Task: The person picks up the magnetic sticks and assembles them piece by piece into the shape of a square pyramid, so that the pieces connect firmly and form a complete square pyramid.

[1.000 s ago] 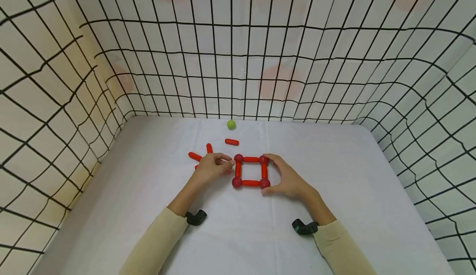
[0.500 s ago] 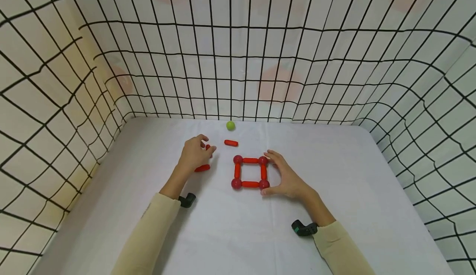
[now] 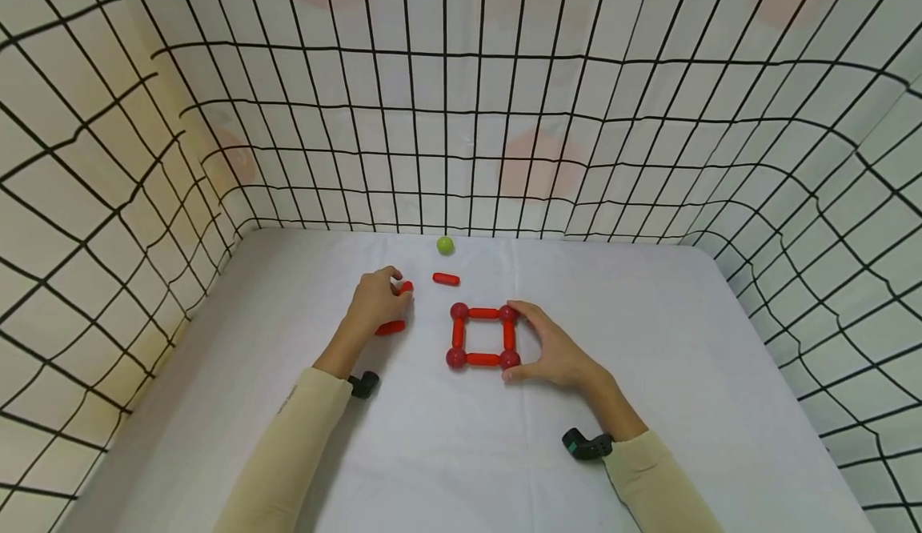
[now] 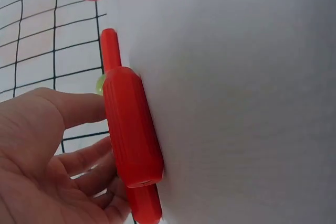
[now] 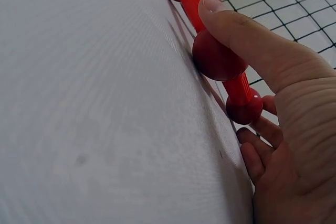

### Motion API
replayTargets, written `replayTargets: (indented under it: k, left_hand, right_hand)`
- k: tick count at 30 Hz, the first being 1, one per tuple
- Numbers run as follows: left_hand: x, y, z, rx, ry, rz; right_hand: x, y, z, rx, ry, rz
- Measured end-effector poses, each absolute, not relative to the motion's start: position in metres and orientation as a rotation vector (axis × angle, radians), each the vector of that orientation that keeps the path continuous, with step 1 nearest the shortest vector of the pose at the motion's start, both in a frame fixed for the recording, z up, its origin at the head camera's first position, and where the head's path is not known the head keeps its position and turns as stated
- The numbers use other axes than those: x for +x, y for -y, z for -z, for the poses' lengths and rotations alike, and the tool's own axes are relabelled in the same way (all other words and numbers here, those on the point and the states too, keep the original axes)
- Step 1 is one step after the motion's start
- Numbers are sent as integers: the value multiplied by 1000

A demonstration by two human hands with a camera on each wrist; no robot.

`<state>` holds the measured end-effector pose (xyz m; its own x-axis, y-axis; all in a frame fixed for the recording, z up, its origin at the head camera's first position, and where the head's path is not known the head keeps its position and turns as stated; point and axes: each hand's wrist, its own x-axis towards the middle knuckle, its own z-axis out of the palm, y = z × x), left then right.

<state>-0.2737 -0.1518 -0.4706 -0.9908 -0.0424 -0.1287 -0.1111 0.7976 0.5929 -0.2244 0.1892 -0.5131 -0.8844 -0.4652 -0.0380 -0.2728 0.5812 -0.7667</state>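
Note:
A square frame of red rods [image 3: 483, 360] joined by dark red balls [image 3: 456, 358] lies flat on the white table. At its right side my right hand [image 3: 558, 350] grips it, thumb on the near corner ball [image 5: 218, 56] and fingers at the far corner ball [image 5: 245, 107]. My left hand [image 3: 376, 301] is left of the frame, thumb and fingers closed around a loose red rod [image 3: 406, 286] whose end sticks out. Another loose red rod [image 3: 390, 327] lies just below that hand and fills the foreground of the left wrist view, hiding part of the fingers.
A single red rod [image 3: 446, 279] lies beyond the frame, with a green ball [image 3: 445, 245] farther back. Black mesh netting [image 3: 461, 129] over white cloth rises along the back and both sides of the table.
My left hand has left the frame's left side, moved left to the loose rods and closed its fingers on one. My right hand stays at the frame's right side.

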Motion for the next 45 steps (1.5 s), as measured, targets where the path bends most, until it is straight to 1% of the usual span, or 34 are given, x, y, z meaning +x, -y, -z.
replayTargets:
  k: [3, 7, 14, 20, 28, 45]
  left_hand:
    - [-274, 154, 471, -64, -2871, -1043]
    - [-269, 155, 473, 83, -2839, -1219]
    - [-244, 150, 475, 290, -2513, -1566]
    - [-231, 140, 473, 500, -2430, -1568]
    - [-221, 129, 474, 759, -2337, -1431]
    - [-216, 125, 481, 832, -2324, -1346]
  right_hand:
    - [-226, -189, 514, -609, -2586, 1186]
    - [-227, -190, 515, -598, -2597, 1179]
    - [-224, -193, 515, -583, -2593, 1162]
    - [-223, -192, 512, -607, -2597, 1161]
    - [-222, -192, 512, -614, -2596, 1175]
    - [-223, -189, 514, -628, -2607, 1221]
